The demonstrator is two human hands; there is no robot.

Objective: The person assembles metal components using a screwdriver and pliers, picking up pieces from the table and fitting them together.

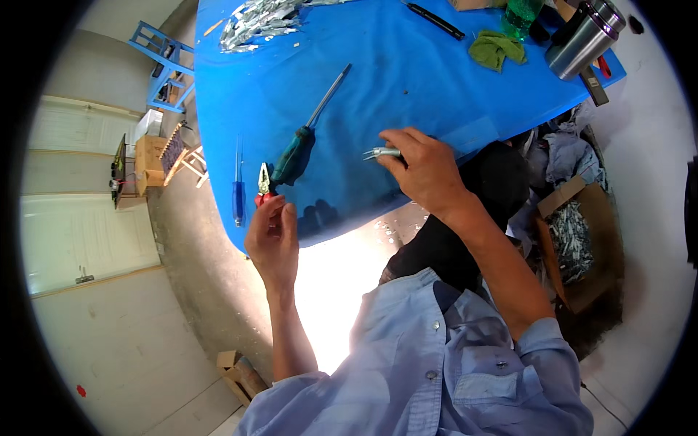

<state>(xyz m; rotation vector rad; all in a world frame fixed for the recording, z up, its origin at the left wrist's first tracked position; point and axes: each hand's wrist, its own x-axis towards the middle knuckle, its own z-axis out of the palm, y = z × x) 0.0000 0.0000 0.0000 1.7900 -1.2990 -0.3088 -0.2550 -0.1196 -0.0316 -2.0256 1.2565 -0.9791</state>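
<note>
My right hand [429, 171] is above the blue-covered table, its thumb and fingers closed on a small silver metal piece [383, 152] whose thin prongs point left. My left hand [274, 229] is at the near left table edge with its fingers curled; whatever is in them is too small or hidden to make out. Just beyond its fingertips are pliers [264, 176] with red handles, partly covered by the hand. Beside the pliers lies a big screwdriver [296, 156] with a dark green handle. Left of them is a thin screwdriver [238, 200] with a blue handle.
Silver metal pieces [262, 25] are heaped at the far left of the blue table cover [407, 65]. A black pen-like tool [436, 20], a green cloth [497, 51] and a steel flask [585, 40] stand or lie far right. A cardboard box [582, 280] with silver pieces sits below right.
</note>
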